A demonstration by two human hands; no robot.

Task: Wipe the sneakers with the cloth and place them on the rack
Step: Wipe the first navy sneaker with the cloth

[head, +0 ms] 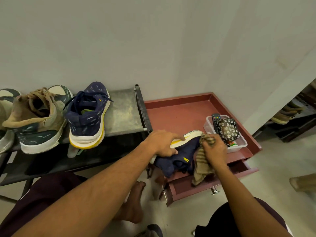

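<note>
A navy sneaker (181,157) is held on its side over the front edge of a red cabinet (179,115), its sole turned away from the person. It is gripped by the left hand (162,142), with fingers laid along the white-and-yellow sole and the thumb curled onto the upper. A striped cloth (203,165) is bunched in the closed fingers of the right hand (213,149) and pressed to the upper near the toe. Its loose end hangs over an open drawer (193,188).

The sneaker seems to be carried mostly by one hand, so a hard stroke could twist it out of that grip and drop it into the drawer or onto the floor. The wiping hand is just beside a clear box (240,147), which could be knocked along or tipped by a wide stroke. The hanging cloth end could be snagged on the drawer. On the rack (123,108) the mate (89,117) stands with its heel past the front edge, and it could be nudged off if the wiped sneaker is set down carelessly beside it.

The box holds a remote (215,118), a floral pouch (228,129) and a small orange-and-green item that cannot be identified. What the drawer holds cannot be told, as most of it is hidden.
</note>
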